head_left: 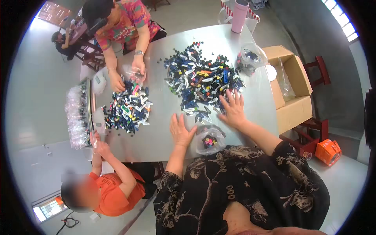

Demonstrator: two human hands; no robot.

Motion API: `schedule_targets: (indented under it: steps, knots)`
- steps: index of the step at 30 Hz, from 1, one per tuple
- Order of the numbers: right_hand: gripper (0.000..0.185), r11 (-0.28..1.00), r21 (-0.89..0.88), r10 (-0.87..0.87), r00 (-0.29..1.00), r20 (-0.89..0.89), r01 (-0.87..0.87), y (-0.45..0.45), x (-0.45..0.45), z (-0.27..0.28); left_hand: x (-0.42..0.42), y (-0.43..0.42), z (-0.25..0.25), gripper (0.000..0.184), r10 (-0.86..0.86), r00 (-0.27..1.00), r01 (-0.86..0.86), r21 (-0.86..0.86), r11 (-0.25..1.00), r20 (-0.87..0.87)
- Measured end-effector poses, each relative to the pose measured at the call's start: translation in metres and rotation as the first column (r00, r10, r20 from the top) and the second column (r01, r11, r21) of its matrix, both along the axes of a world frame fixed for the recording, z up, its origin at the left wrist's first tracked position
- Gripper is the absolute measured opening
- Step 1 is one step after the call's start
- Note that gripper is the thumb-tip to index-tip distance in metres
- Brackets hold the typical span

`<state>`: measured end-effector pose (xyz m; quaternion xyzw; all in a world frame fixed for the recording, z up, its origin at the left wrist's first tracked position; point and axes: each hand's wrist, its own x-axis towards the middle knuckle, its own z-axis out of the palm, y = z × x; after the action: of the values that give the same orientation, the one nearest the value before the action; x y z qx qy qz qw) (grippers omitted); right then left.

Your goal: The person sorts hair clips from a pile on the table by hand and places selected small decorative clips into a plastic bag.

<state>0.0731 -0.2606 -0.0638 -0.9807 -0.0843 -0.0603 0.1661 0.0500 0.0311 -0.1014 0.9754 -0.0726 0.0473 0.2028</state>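
The left hand (181, 133) lies palm down on the table (158, 145), fingers spread, with nothing seen in its grip. The right hand (234, 110) is also open wide, fingers apart at the near edge of the big heap (199, 80); whether its fingertips press on any piece, I cannot tell. The heap spreads over the middle of the table in front of both hands, a mix of dark, white and coloured hair clips with small dark bits scattered round its far side.

Between the hands and the body sits a clear bag (215, 150) with dark, pink and yellow pieces in it, so some are bagged (how they got there does not show). Judging by the heap, far more lies loose than is in that bag, and much seems left to handle. Another clear bag (252, 58) with pieces in it stands beyond the heap's right side, near a pink tumbler (239, 16).

To the left is a smaller pile (129, 109), also loose, where a co-worker in a flowered shirt (131, 17) reaches in.
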Motion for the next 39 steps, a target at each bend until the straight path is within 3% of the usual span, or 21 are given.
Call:
schedule_targets:
  steps: [2,7,11,14,15,17,19,23,24,25,27,28,30,34,39]
  knots:
    - [0.084,0.994,-0.055,0.084,0.989,-0.12,-0.091,0.001,-0.003,0.005,0.012,-0.003,0.004,0.099,-0.046,0.999,0.046,0.011,0.999,0.004]
    - [0.07,0.989,-0.057,0.122,0.974,-0.188,-0.135,0.012,0.019,-0.002,0.042,-0.021,0.015,0.104,-0.134,0.99,0.137,0.069,0.988,-0.043]
    - [0.06,0.983,-0.091,0.154,0.987,-0.042,-0.157,0.017,0.049,-0.01,0.07,-0.044,0.009,0.096,-0.144,0.989,0.144,0.024,0.989,0.014]
    - [0.047,0.977,-0.051,0.212,0.952,0.223,-0.206,0.019,0.077,0.003,0.085,-0.047,0.001,0.089,-0.095,0.993,0.096,-0.002,0.995,0.063]
    - [0.047,0.977,-0.049,0.212,0.952,0.222,-0.207,0.018,0.086,0.013,0.089,-0.046,-0.001,0.088,-0.067,0.994,0.069,-0.03,0.997,0.086]
    - [0.041,0.943,0.09,0.305,0.94,0.155,-0.321,0.016,0.108,0.031,0.086,-0.041,0.001,0.089,-0.05,0.994,0.053,-0.029,0.998,0.101]
    - [0.032,0.923,0.231,0.181,0.878,0.444,-0.307,0.019,0.148,0.034,0.085,-0.041,0.005,0.092,-0.016,0.991,0.017,-0.012,1.0,0.133]
    - [0.039,0.94,0.341,-0.074,0.968,0.242,-0.013,0.019,0.251,0.031,0.086,-0.044,0.006,0.1,-0.013,0.996,0.013,0.001,1.0,0.089]
    - [0.042,0.887,0.462,-0.04,0.995,0.087,-0.005,0.015,0.279,0.028,0.087,-0.044,0.007,0.1,-0.004,0.996,0.004,0.01,1.0,0.085]
    - [0.042,0.882,0.471,-0.034,0.996,0.085,-0.01,0.015,0.306,0.015,0.089,-0.045,0.008,0.103,-0.008,0.998,0.008,0.005,1.0,0.067]
    - [0.046,0.957,0.285,-0.114,0.973,0.2,0.054,0.02,0.344,-0.023,0.089,-0.045,0.009,0.105,-0.01,0.999,0.009,0.008,1.0,0.043]
    - [0.046,0.955,0.292,-0.111,0.974,0.196,0.05,0.025,0.353,-0.031,0.09,-0.045,0.01,0.103,-0.012,0.999,0.012,-0.009,1.0,0.035]
    - [0.052,0.964,0.212,-0.167,0.986,0.014,0.16,0.04,0.368,-0.043,0.091,-0.045,0.009,0.101,-0.014,1.0,0.014,-0.014,1.0,0.028]
    - [0.059,0.984,0.107,-0.133,0.985,-0.113,0.145,0.066,0.344,-0.021,0.092,-0.046,0.011,0.104,-0.005,1.0,0.005,0.006,1.0,-0.002]
    - [0.058,0.989,0.148,-0.02,0.998,-0.054,0.028,0.077,0.309,-0.007,0.092,-0.049,0.01,0.108,-0.006,1.0,0.007,0.039,0.999,-0.003]
